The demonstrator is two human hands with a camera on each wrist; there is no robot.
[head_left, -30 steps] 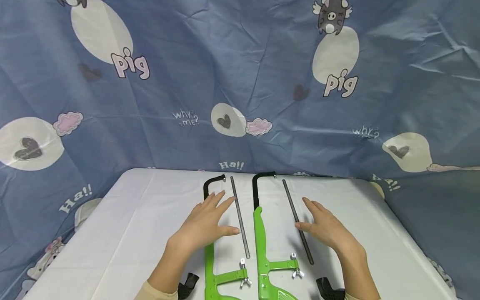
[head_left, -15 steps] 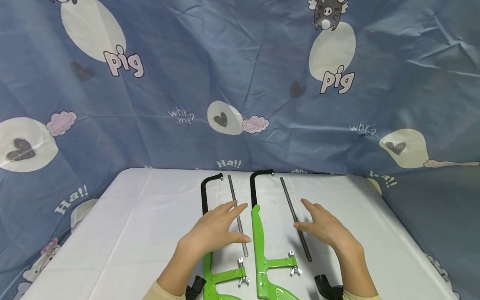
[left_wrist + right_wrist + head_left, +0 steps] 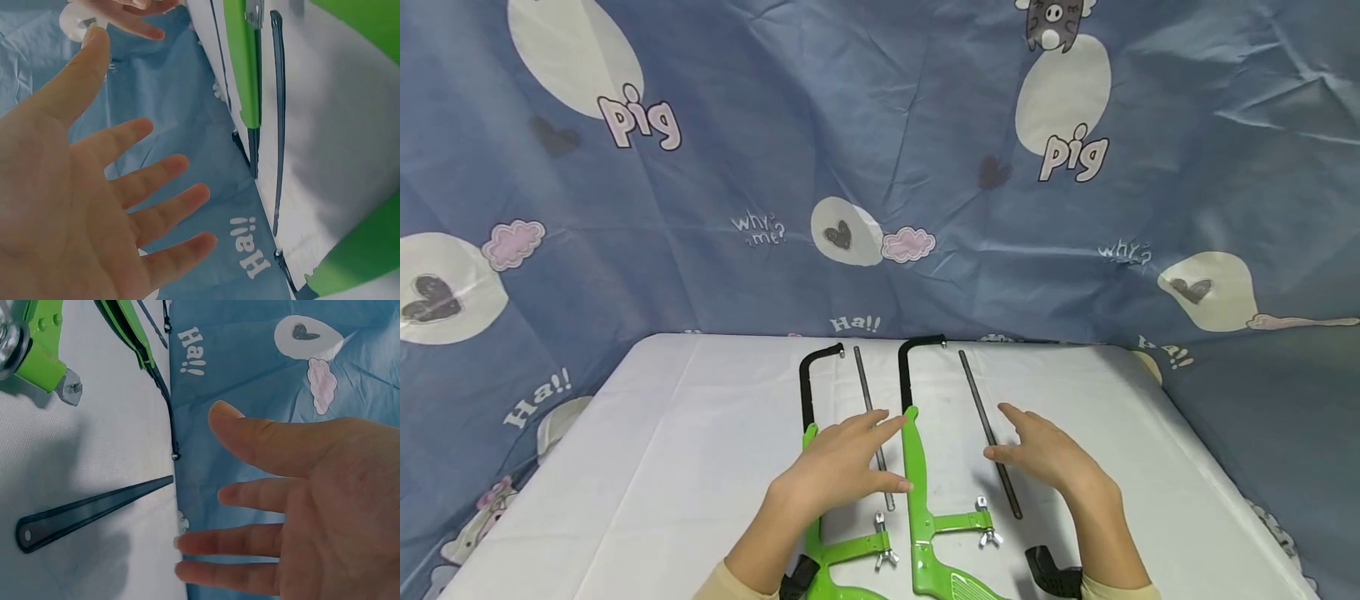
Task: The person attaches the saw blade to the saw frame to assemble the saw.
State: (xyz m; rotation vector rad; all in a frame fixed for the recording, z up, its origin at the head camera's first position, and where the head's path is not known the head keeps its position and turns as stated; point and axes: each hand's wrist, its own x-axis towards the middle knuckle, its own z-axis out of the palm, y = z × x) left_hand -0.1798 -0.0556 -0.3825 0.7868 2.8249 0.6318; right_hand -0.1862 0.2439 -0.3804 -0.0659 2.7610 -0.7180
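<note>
Two green hacksaw frames with black front bows lie on the white table: the left frame (image 3: 857, 547) and the right frame (image 3: 916, 467). A thin grey saw blade lies to the right of each, the left blade (image 3: 864, 382) and the right blade (image 3: 976, 396). My left hand (image 3: 842, 462) hovers, fingers spread, over the left frame and blade, hiding parts of both. In the left wrist view its palm holds nothing. My right hand (image 3: 1052, 454) hovers with fingers extended beside the right blade; the right wrist view shows that blade (image 3: 94, 509) apart from the fingers.
Each frame carries a wing nut, such as the right wing nut (image 3: 990, 538), at its rear arm. A blue printed cloth (image 3: 760, 283) hangs behind the table's (image 3: 700, 433) far edge. Black wrist camera mounts (image 3: 1051, 573) sit under both wrists.
My left hand has moved right and slightly nearer, from over the left frame toward the right frame. The right hand stays almost in place. The saws and blades have not moved on the table.
</note>
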